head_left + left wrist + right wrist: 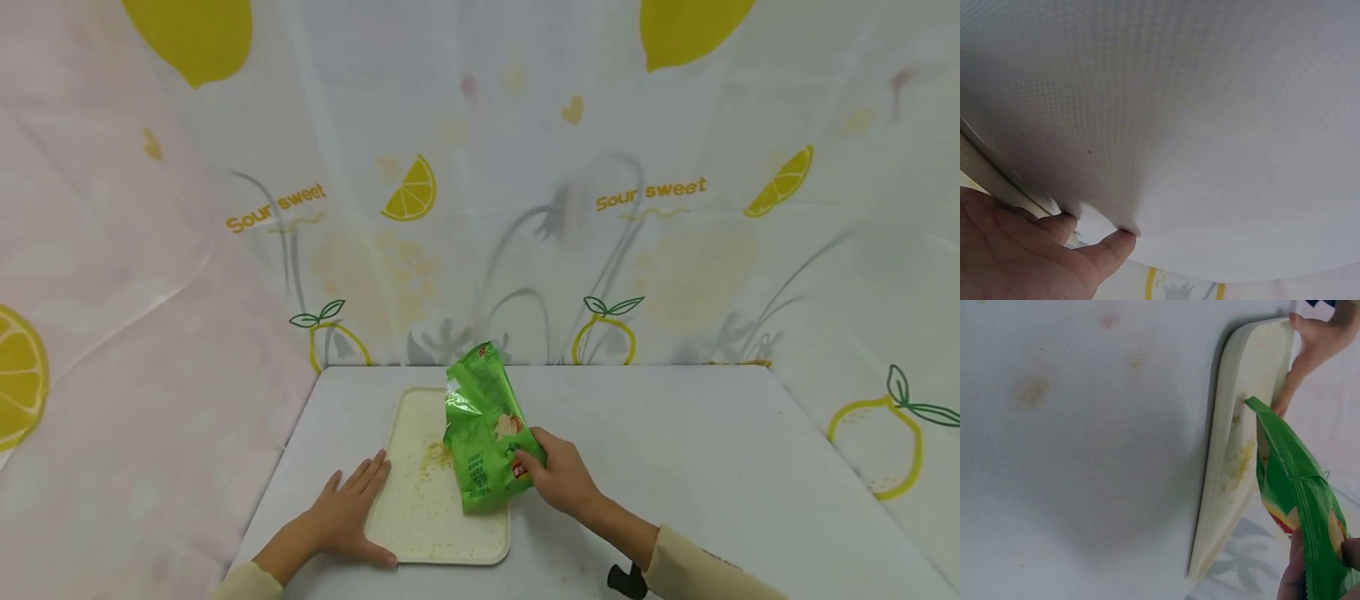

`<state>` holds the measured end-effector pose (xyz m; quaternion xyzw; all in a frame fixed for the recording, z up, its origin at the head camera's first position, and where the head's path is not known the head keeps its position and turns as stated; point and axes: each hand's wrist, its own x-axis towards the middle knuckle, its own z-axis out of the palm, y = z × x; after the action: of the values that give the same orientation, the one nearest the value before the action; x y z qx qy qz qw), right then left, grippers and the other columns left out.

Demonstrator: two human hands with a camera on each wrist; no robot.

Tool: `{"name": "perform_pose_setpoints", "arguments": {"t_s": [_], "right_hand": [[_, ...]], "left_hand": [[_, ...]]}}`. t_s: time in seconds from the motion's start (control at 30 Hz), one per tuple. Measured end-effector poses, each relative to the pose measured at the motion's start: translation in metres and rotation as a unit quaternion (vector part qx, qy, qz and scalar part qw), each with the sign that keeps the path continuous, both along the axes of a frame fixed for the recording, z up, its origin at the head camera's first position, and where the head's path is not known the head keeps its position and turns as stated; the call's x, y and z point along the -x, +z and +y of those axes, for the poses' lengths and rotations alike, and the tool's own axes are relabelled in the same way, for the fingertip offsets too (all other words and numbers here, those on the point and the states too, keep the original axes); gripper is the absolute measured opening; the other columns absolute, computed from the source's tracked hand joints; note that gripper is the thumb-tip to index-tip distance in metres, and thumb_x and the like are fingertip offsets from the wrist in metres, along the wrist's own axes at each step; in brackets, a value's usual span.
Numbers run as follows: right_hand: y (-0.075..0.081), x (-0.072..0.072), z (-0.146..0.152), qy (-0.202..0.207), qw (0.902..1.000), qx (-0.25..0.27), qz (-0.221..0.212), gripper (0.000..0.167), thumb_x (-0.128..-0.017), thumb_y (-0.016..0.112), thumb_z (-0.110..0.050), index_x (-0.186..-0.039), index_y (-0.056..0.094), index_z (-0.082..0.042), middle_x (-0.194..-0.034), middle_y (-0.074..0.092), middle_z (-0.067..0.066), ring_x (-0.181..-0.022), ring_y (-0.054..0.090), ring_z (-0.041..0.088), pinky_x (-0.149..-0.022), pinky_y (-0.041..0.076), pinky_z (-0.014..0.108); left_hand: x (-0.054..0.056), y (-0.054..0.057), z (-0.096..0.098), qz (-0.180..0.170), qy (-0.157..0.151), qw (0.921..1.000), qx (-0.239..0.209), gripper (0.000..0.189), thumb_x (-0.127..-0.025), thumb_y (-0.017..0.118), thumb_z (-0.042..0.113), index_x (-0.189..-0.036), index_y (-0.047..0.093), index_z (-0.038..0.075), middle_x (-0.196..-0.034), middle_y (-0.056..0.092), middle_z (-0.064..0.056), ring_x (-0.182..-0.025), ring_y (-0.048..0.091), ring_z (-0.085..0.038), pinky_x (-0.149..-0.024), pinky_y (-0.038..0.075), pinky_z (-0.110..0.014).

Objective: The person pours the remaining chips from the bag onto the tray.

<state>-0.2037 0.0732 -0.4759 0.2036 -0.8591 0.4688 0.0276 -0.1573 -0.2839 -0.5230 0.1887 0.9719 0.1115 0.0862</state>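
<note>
A shiny green snack bag [480, 450] tilts over the right part of a cream tray [450, 542]. My right hand [561, 473] pinches the bag's right edge between thumb and fingers, also seen in the right wrist view with the green bag [1297, 469]. Yellowish crumbs [435, 457] lie scattered on the tray, with a small heap beside the bag. Against the tray's left rim rests my left hand [341, 512], fingers spread and straight, the thumb at the near left corner. The left wrist view shows this hand [1029, 250] with its fingertips on the white surface.
The tray lies on a white-covered table [675, 467]. Behind and beside it hangs a lemon-print curtain [487, 183]. A small black object [627, 582] sits by the right sleeve at the near edge. Faint brownish stains [1032, 390] mark the table cover.
</note>
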Motion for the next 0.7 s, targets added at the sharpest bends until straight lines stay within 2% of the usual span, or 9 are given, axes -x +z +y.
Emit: {"name": "perform_pose_setpoints", "arguments": {"t_s": [0.17,0.3,0.4,0.63,0.7], "right_hand": [[0.0032,0.0005,0.0009,-0.003,0.9999,0.008,0.008,0.014,-0.095,0.066,-0.012,-0.107,0.065,-0.005,-0.075,0.062,-0.002,-0.061,0.049,0.002,-0.053,0.043,0.021],[0.0082,-0.0012,0.0013,-0.025,0.9985,0.036,0.032,0.015,-0.094,0.066,-0.009,-0.108,0.065,-0.005,-0.075,0.063,-0.003,-0.060,0.050,0.003,-0.052,0.044,0.022],[0.0083,-0.0019,0.0013,-0.025,0.9977,0.041,0.048,0.014,-0.094,0.066,-0.008,-0.108,0.066,-0.006,-0.074,0.063,-0.004,-0.059,0.050,0.002,-0.051,0.044,0.021],[0.0047,-0.0002,0.0018,0.017,0.9956,-0.030,0.087,0.019,-0.092,0.068,-0.011,-0.110,0.067,-0.004,-0.080,0.066,-0.003,-0.064,0.049,-0.001,-0.055,0.044,0.019],[0.0060,0.0000,0.0018,0.019,0.9947,-0.031,0.097,0.020,-0.092,0.068,-0.010,-0.110,0.067,-0.003,-0.080,0.067,-0.003,-0.065,0.050,-0.001,-0.056,0.044,0.019]], "left_hand": [[-0.0010,0.0005,0.0000,-0.001,0.001,1.0000,0.003,0.143,-0.054,0.070,0.087,-0.154,0.022,-0.004,-0.163,0.017,-0.023,-0.147,0.027,-0.044,-0.105,0.023,-0.076],[-0.0004,0.0015,0.0003,-0.005,0.001,1.0000,0.001,0.143,-0.055,0.069,0.087,-0.155,0.022,-0.003,-0.164,0.017,-0.022,-0.147,0.026,-0.044,-0.105,0.022,-0.077],[-0.0004,0.0015,0.0002,-0.005,0.001,1.0000,0.002,0.143,-0.055,0.069,0.088,-0.155,0.022,-0.003,-0.164,0.017,-0.023,-0.147,0.026,-0.044,-0.105,0.022,-0.077],[-0.0001,-0.0020,0.0001,0.006,-0.001,0.9999,-0.013,0.142,-0.055,0.070,0.086,-0.153,0.024,-0.005,-0.162,0.021,-0.025,-0.145,0.028,-0.047,-0.104,0.022,-0.077],[-0.0002,-0.0025,0.0005,0.006,-0.001,0.9999,-0.011,0.142,-0.055,0.070,0.087,-0.153,0.024,-0.005,-0.162,0.021,-0.025,-0.145,0.027,-0.047,-0.104,0.021,-0.077]]}}
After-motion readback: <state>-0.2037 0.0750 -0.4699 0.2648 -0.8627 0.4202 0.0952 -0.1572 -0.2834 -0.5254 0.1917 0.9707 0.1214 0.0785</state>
